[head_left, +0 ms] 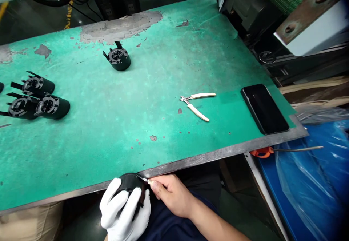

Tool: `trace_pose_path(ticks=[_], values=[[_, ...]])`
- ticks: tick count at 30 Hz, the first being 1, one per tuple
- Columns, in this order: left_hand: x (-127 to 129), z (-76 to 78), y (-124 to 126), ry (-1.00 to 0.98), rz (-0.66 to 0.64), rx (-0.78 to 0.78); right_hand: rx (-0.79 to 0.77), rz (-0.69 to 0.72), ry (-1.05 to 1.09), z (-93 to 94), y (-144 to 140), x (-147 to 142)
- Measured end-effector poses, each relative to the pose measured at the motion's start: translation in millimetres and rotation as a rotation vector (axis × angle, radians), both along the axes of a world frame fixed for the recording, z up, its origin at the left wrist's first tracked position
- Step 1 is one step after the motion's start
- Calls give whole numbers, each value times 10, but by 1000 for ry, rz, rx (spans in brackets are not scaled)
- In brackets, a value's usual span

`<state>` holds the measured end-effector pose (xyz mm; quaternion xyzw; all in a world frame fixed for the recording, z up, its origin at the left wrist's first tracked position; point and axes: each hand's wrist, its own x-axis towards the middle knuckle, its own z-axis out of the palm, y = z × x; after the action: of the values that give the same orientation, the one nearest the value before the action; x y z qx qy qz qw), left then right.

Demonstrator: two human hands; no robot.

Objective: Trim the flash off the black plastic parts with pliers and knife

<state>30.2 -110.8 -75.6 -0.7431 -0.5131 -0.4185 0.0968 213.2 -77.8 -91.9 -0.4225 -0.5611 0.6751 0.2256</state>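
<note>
My left hand, in a white glove, wraps round a black cylindrical plastic part at the table's front edge. Bare and closed, my right hand grips a small knife with a pale handle, most of which the fingers hide. Its thin blade touches the right side of the part's rim, as far as I can make out. Farther back on the table lie side cutters with cream handles, their jaws apart.
Similar black parts with upright tabs stand at the left, and one black part is farther back. A phone lies near the right corner of the green table. Beyond it are an orange-handled tool and blue plastic.
</note>
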Motion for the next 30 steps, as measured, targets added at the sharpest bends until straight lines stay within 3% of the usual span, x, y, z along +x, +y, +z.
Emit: trace_pose_path(ticks=[6, 11, 16, 23, 27, 30], values=[[11, -8, 24, -20, -6, 23, 55, -83, -103, 125, -47, -56], [-9, -22, 3, 40, -31, 63, 36, -120, -77, 20, -82, -95], [-17, -15, -11, 43, -32, 23, 7, -67, 48, -120, -82, -65], [-35, -52, -46, 88, -34, 10, 63, -138, -69, 1, -89, -99], [-60, 71, -116, -26, -8, -97, -29, -161, -5, 58, -110, -84], [-115, 216, 30, -125, 90, -226, -160, -163, 94, 17, -186, -4]])
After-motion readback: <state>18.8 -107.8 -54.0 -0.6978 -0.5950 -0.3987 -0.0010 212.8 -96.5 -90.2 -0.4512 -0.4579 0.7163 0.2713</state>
